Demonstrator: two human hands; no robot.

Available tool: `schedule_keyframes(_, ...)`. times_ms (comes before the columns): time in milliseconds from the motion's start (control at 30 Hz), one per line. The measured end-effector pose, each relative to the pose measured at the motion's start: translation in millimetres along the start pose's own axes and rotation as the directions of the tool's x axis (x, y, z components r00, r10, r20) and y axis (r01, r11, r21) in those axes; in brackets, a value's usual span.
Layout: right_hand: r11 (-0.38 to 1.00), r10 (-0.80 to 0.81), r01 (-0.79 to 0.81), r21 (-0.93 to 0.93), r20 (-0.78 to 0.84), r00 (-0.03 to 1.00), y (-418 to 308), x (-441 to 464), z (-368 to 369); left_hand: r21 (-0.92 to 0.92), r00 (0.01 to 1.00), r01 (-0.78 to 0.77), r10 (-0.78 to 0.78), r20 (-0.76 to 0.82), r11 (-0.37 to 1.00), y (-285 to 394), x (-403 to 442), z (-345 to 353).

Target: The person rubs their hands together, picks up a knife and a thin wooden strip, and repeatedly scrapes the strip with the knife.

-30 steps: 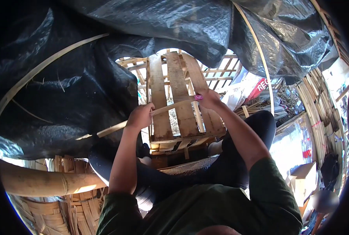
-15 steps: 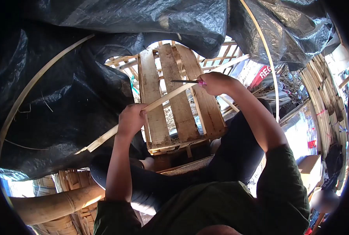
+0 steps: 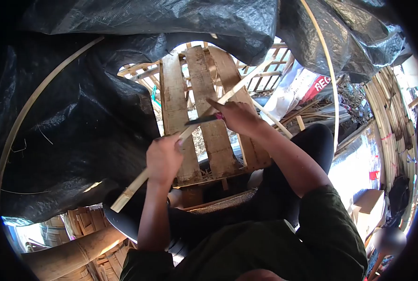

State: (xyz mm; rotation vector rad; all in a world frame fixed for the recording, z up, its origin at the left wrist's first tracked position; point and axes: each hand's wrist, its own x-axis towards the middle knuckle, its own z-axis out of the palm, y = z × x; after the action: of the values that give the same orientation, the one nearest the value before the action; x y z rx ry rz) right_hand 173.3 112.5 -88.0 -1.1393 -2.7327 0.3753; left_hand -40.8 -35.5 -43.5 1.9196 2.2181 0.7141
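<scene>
A long pale bamboo strip (image 3: 239, 85) slants from my lap up over a slatted wooden bench (image 3: 175, 89). Near its lower part, my left hand (image 3: 164, 158) is closed round it. My right hand (image 3: 239, 117) grips a knife (image 3: 202, 120) with a dark blade and a pink patch at the handle. The blade lies across the strip, a short way above my left hand. Right-hand fingers hide most of the handle, and one finger reaches out along the strip.
Black plastic sheeting (image 3: 68, 140) hangs at the left and overhead. A thick bamboo pole (image 3: 77, 250) lies at lower left. Bundled bamboo strips (image 3: 389, 122) stand at the right, near a cardboard box (image 3: 369, 203). A white and red sack (image 3: 307, 86) lies behind the bench.
My right hand and the knife have moved down and left along the strip, closer to my left hand. The strip now slants more steeply, its lower end shifted right and down.
</scene>
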Motion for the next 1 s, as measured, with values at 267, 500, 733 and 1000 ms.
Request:
schedule_keyframes(267, 0.971, 0.209, -0.187, 0.148, -0.153, 0.966, 26.0, -1.2, 23.4, -0.428, 0.994, -0.086, 0.049, -0.096, 0.900, 4.3, 4.2, -9.0)
schedule_keyframes(500, 0.996, 0.052, -0.024, 0.085, -0.342, 0.938, 61.7, -5.1, 32.6, 0.004, 0.998, -0.015, 0.015, 0.054, 1.000, -5.1, -14.3, -53.7)
schedule_keyframes(733, 0.995, 0.052, -0.014, 0.103, -0.375, 0.926, 67.8, 2.7, 29.1, -0.023, 0.848, 0.064, -0.042, 0.528, 0.998, -8.8, -31.6, -83.0)
schedule_keyframes(1000, 0.938, 0.291, -0.247, 0.242, -0.168, 0.942, 68.1, 31.6, 24.5, -0.238, 0.874, 0.188, -0.052, 0.483, 0.953, -34.4, -42.6, -54.8)
